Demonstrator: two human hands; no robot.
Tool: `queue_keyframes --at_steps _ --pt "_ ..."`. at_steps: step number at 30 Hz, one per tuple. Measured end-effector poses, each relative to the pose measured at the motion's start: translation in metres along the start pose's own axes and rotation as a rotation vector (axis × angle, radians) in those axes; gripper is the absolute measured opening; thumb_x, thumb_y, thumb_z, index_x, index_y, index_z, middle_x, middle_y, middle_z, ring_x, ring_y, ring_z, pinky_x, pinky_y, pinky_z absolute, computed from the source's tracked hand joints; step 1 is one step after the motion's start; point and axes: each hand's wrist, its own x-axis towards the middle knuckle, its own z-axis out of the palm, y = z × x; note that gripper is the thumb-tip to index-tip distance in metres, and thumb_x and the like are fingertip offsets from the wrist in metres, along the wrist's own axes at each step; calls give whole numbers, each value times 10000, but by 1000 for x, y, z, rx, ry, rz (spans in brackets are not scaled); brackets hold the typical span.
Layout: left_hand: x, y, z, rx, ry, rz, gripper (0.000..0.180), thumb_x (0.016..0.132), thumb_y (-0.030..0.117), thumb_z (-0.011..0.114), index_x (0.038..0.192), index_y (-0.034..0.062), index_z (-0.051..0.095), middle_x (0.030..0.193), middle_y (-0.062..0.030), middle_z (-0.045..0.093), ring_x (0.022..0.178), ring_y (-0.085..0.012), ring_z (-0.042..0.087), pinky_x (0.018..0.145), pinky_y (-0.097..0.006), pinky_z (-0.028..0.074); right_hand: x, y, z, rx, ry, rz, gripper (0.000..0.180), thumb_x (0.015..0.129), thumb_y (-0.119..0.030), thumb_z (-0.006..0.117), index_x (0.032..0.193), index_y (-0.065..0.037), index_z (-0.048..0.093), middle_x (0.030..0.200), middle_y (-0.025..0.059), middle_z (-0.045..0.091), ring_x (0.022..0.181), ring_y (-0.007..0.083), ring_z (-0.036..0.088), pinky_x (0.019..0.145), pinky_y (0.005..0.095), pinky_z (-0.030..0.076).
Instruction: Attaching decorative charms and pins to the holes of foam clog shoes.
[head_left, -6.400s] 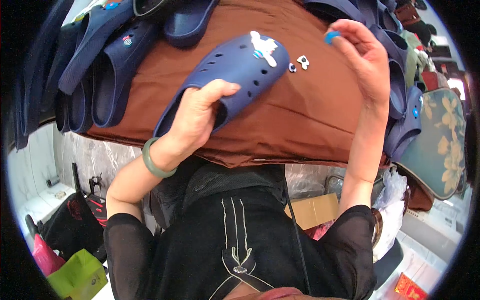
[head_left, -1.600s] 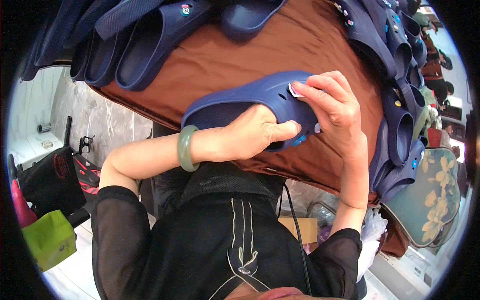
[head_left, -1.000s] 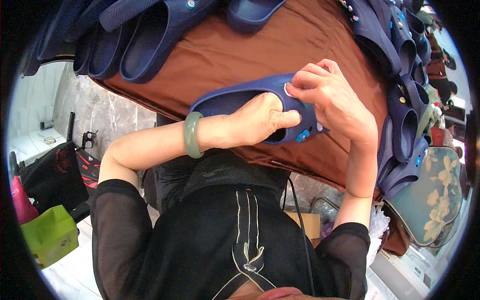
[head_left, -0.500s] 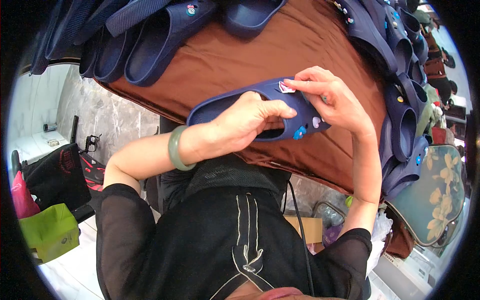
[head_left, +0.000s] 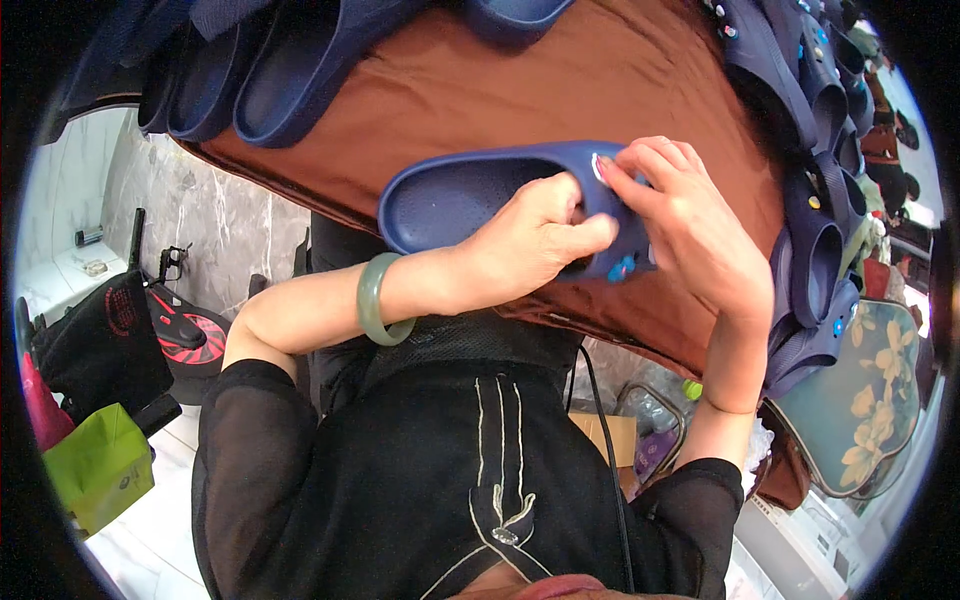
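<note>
A navy foam clog (head_left: 440,200) lies across the space before me, its heel to the left and its toe to the right. My left hand (head_left: 530,240) grips it at the foot opening, with fingers reaching inside under the upper and partly hidden. On the upper, my right hand (head_left: 695,220) closes its fingertips on a small white-and-pink shoe charm (head_left: 598,168), mostly covered by them. A blue charm (head_left: 622,267) sits on the near side of the toe. The rest of the toe is behind my right hand.
Brown cloth (head_left: 480,90) covers the table under the clog. More navy clogs (head_left: 290,90) stand at the far left, and others with charms (head_left: 815,250) line the right edge. A floral-patterned chair back (head_left: 860,400) is at the right, a green bag (head_left: 100,470) at the lower left.
My left hand has pushed deeper into the clog's opening. My right hand has turned and moved slightly right, its fingers now covering more of the white-and-pink charm. The view has shifted a little.
</note>
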Motion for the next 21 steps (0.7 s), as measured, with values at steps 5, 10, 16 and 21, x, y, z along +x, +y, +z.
queue_keyframes --at_steps 5,10,16,21 --pt "7 7 -8 -4 -127 0 178 933 151 563 1014 -7 541 855 42 522 770 -56 476 647 -245 427 3 11 3 -63 95 27 414 686 -9 578 1100 -5 601 956 123 578 957 286 542 908 393 389" --pt "-21 53 -18 892 -71 203 227 866 232 652 900 8 636 806 -134 641 781 -234 622 752 -364 462 -20 45 5 422 226 235 308 832 -80 624 1127 8 635 1076 138 598 997 240 569 882 329 436" --pt "-17 72 -61 1549 157 711 373 788 281 707 1043 23 621 945 -128 613 837 -316 590 785 -393 441 -41 100 72 1046 614 611 217 933 -126 579 1078 14 660 901 15 634 857 97 572 785 234 463" --pt "9 65 -79 1602 -138 127 338 840 335 644 1022 50 643 858 -190 626 854 -382 608 755 -473 454 -35 96 93 1207 656 543 223 948 -176 579 997 19 676 839 12 632 780 77 554 705 222 463"
